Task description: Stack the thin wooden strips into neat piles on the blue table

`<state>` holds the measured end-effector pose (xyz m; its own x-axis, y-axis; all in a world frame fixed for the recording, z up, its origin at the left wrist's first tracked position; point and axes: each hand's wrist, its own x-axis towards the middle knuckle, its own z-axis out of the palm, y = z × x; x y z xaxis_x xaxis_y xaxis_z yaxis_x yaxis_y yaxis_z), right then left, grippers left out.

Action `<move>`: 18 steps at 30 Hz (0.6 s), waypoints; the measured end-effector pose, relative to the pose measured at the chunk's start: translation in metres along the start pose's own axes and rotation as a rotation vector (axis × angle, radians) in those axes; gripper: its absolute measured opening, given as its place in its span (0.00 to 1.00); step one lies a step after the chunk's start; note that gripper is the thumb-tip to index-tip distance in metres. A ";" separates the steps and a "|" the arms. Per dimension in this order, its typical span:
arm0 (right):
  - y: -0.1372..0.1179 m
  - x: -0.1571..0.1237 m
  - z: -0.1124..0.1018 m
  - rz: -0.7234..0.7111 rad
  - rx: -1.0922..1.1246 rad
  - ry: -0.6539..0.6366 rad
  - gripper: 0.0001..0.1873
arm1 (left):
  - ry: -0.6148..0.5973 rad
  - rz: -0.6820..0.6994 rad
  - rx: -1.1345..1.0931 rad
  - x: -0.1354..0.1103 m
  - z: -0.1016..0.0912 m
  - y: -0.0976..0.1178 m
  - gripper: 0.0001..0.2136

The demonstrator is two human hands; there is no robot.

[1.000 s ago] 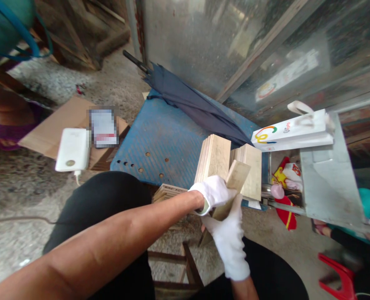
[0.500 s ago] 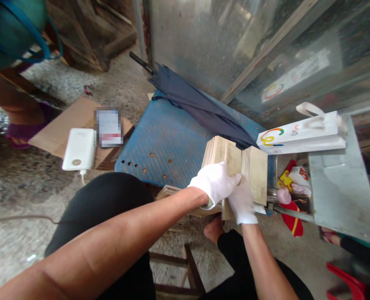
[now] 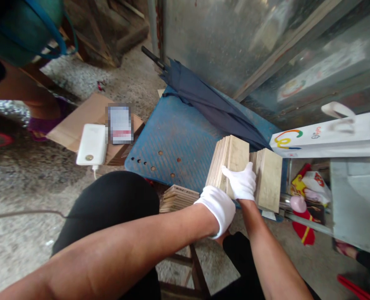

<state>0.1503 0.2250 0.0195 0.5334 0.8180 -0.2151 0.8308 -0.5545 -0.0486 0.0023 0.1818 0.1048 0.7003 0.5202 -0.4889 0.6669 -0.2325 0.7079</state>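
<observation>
My right hand wears a white glove and lies against the front face of the left stack of thin wooden boards. Its thumb and forefinger are spread apart, and its other fingers are partly hidden. Beside it, a second stack of boards stands on the right. My left hand, also gloved, is low at the near end of the left stack, bent downward. Only its cuff and back show; its fingers, and anything in them, are hidden. More wooden boards lie lower down, left of that hand.
A blue plastic surface carries the board stacks and a folded dark umbrella. At the right are a white paper bag and a metal panel. A white power bank and a phone rest on a cardboard box.
My left hand has left the front of the boards and moved down and toward me. My right hand has moved up onto the left stack, its fingers spreading. The view has shifted slightly.
</observation>
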 end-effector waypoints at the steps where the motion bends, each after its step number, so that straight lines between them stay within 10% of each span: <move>1: -0.001 0.001 0.002 0.000 -0.010 0.009 0.64 | -0.050 0.001 0.044 -0.001 -0.002 0.001 0.13; 18: -0.003 -0.005 0.019 -0.027 -0.021 0.051 0.56 | -0.247 -0.013 0.171 -0.006 -0.019 0.010 0.14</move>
<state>0.1424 0.2198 0.0025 0.5180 0.8395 -0.1640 0.8476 -0.5295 -0.0332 0.0000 0.1917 0.1241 0.7180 0.3133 -0.6216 0.6949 -0.3730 0.6148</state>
